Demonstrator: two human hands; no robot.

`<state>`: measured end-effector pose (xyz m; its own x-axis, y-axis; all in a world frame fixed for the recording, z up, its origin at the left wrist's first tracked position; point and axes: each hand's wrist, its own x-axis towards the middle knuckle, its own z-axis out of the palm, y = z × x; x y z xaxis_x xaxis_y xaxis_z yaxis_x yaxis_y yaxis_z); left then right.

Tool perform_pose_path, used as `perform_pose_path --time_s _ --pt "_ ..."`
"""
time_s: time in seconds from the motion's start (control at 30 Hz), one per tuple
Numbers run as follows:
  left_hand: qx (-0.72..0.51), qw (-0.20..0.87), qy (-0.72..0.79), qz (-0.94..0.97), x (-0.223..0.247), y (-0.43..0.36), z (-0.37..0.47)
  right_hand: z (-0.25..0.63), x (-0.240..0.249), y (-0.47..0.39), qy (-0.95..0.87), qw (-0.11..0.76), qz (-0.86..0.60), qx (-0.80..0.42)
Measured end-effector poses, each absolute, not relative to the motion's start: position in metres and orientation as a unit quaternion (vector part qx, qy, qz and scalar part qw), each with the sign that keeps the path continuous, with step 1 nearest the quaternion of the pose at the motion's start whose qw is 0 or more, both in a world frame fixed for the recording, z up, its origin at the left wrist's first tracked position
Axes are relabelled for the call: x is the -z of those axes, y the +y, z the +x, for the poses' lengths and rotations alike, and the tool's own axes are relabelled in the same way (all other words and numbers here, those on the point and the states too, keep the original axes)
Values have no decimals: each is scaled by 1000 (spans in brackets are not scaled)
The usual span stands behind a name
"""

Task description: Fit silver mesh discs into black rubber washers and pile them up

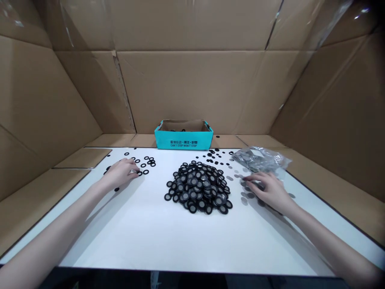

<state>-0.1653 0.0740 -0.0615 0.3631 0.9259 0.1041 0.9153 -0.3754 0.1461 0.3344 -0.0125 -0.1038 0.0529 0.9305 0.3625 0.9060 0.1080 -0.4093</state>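
Observation:
My left hand (122, 172) is at the left of the table, thumb and fingertips closed at a black ring (139, 174) lying on the white surface. More flat black rings (146, 172) are scattered just beyond it. On the right, my right hand (268, 189) pinches a small grey disc (244, 179) at its fingertips. Loose grey mesh-like discs (244, 200) lie under and around that hand, partly hidden by it. Between the hands rises a pile of black rings with grey centres (198, 186).
A turquoise box (184, 140) with some dark pieces inside stands at the back. Behind my right hand lies a clear plastic bag (261, 158) of grey pieces. Small black discs (213, 155) are strewn beyond the pile. Cardboard walls (192, 88) enclose the white table (150, 237).

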Motion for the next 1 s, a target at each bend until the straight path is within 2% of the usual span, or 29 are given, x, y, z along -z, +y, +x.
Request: perform_pose_path --time_s 0.27,0.43,1.0 --pt "-122 84 552 820 66 78 -164 341 121 -33 -687 234 -687 22" --pt "-148 122 540 819 64 73 -162 338 121 -33 -682 241 -690 31" --pt "-212 136 499 829 46 63 -141 340 122 -34 -620 280 -732 37"
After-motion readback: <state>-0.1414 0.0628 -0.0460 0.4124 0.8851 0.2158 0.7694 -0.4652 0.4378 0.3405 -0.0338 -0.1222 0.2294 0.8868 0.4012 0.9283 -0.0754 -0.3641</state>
